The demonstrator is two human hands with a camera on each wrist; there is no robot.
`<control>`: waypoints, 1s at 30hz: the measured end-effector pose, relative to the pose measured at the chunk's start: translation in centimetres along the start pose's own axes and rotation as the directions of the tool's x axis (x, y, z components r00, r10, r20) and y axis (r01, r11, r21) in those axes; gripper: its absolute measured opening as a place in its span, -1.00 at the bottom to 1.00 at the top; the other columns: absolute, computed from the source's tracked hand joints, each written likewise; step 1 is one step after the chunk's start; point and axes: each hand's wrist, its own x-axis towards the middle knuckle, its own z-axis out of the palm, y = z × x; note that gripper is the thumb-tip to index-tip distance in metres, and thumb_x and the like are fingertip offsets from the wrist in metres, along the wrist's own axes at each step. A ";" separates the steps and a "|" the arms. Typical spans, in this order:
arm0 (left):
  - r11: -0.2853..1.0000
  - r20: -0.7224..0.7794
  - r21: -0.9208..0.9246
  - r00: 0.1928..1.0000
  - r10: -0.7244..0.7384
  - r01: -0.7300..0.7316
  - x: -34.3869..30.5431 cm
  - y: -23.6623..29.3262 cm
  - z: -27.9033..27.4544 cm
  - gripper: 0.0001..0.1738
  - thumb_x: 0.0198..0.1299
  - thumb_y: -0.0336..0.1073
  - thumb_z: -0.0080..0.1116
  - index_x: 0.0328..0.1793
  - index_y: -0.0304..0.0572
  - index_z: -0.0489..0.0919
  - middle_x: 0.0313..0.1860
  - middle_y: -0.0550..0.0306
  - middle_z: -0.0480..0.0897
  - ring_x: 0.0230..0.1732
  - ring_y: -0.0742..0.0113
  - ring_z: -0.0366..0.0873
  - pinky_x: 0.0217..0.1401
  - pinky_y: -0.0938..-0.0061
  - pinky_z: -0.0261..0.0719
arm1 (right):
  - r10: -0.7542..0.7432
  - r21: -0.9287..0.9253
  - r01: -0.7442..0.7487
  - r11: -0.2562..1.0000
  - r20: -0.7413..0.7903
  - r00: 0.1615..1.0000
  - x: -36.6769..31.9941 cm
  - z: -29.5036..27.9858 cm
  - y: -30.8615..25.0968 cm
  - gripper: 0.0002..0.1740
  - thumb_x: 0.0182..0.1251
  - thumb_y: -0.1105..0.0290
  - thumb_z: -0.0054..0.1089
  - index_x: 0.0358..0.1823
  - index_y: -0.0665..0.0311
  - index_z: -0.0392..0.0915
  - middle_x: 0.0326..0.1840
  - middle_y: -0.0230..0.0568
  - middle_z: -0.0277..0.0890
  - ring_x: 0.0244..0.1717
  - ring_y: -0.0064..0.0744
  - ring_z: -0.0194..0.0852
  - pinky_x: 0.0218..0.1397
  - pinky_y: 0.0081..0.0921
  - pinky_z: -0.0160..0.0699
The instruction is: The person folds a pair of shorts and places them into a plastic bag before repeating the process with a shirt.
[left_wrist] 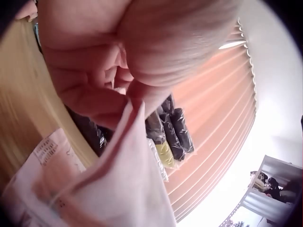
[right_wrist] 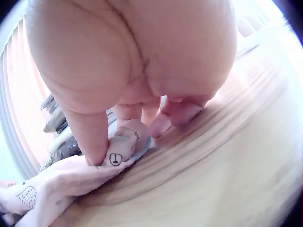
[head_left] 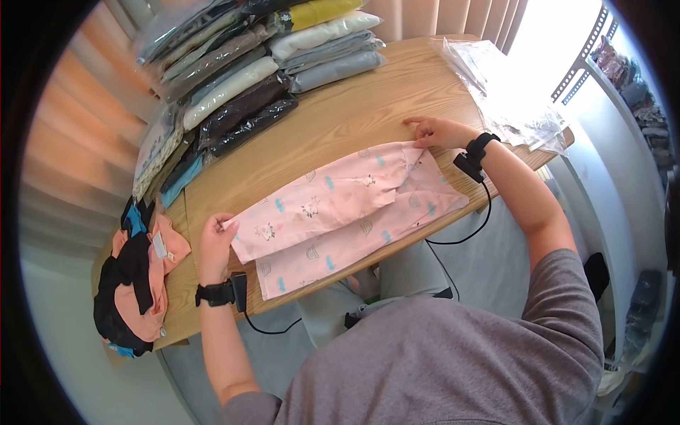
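A pink garment printed with cartoon animals, blue clouds and rainbows lies partly folded along the table's near edge in the head view. My left hand pinches its left corner between thumb and fingers. In the left wrist view, the pink cloth is drawn up to a peak at those fingertips. At the far right corner, my right hand pinches the fabric. The right wrist view shows the bunched cloth between thumb and finger, close over the wood, with the other fingers curled beside it.
Stacks of plastic-bagged clothes stand at the back left of the wooden table. A loose heap of black and peach clothing lies at the left end. Clear plastic bags spread over the right end. Cables hang from both wrist cameras.
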 end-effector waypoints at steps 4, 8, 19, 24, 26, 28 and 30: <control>0.996 0.082 0.022 0.992 -0.093 0.091 0.4 -2.4 0.2 -0.64 0.14 -0.43 0.26 0.03 -0.33 0.42 -0.23 0.17 0.55 -0.23 0.50 0.50 -0.14 0.63 0.48 | 0.085 -0.052 -0.084 0.995 0.019 0.996 0.3 0.1 0.0 -0.75 0.22 0.24 0.25 -0.44 0.29 0.52 0.41 -0.05 0.20 0.17 -0.33 0.36 0.20 -0.49 0.27; 0.990 0.035 0.005 0.989 -0.141 0.141 -0.8 -1.2 1.1 -0.53 0.11 -0.39 0.30 0.10 -0.35 0.36 -0.28 0.13 0.57 -0.32 0.46 0.54 -0.26 0.60 0.53 | 0.060 -0.177 -0.077 0.981 -0.099 0.993 0.0 0.4 -1.3 -0.75 0.21 0.25 0.24 -0.22 0.28 0.53 0.15 -0.03 0.45 0.03 -0.22 0.48 0.05 -0.42 0.41; 0.724 -0.047 0.679 0.992 -0.118 0.118 -4.4 1.6 3.6 -0.54 0.02 -0.04 0.26 -0.23 -0.41 0.64 -0.25 -0.33 0.64 -0.15 -0.12 0.62 -0.12 0.21 0.52 | -0.063 -0.662 -0.109 0.742 -0.231 0.971 -5.3 16.5 -12.8 -0.34 0.30 -0.10 -0.02 0.39 -0.06 0.22 0.46 -0.07 0.07 0.47 -0.01 -0.01 0.41 0.15 -0.03; 0.803 -0.040 0.588 0.995 -0.089 0.095 -3.9 -0.1 2.9 -0.56 0.09 -0.10 0.24 -0.20 -0.47 0.60 -0.32 -0.25 0.65 -0.23 -0.07 0.63 -0.15 0.24 0.53 | -0.047 -0.596 -0.166 0.786 -0.325 0.944 -5.3 17.1 -11.9 -0.30 0.29 -0.13 -0.02 0.42 -0.09 0.17 0.50 -0.08 -0.02 0.52 -0.01 -0.15 0.43 0.15 -0.09; 0.832 -0.055 0.550 0.997 -0.055 0.076 -3.3 -1.4 2.9 -0.57 0.13 -0.11 0.22 -0.20 -0.48 0.59 -0.35 -0.20 0.67 -0.27 -0.02 0.64 -0.18 0.26 0.53 | -0.047 -0.581 -0.165 0.797 -0.332 0.942 -5.4 17.2 -11.8 -0.30 0.29 -0.13 -0.01 0.42 -0.09 0.17 0.49 -0.07 -0.02 0.51 0.00 -0.14 0.43 0.15 -0.10; 0.990 -0.035 -0.110 0.995 -0.091 0.086 -2.5 -3.7 3.1 -0.57 0.23 -0.08 0.14 -0.18 -0.44 0.57 -0.36 -0.03 0.66 -0.36 0.14 0.62 -0.22 0.33 0.53 | -0.058 -0.575 -0.154 0.804 -0.334 0.941 -5.4 17.3 -11.8 -0.30 0.28 -0.12 0.00 0.42 -0.09 0.18 0.49 -0.07 -0.01 0.51 -0.01 -0.13 0.44 0.15 -0.11; 0.969 0.002 -0.079 0.972 -0.233 0.233 -2.7 -3.3 2.5 -0.56 0.25 -0.06 0.12 -0.14 -0.42 0.56 -0.34 0.02 0.64 -0.37 0.22 0.59 -0.24 0.38 0.52 | -0.059 -0.576 -0.163 0.801 -0.346 0.936 -5.6 17.4 -12.0 -0.30 0.27 -0.12 0.01 0.42 -0.09 0.18 0.49 -0.07 0.00 0.51 -0.01 -0.13 0.44 0.15 -0.11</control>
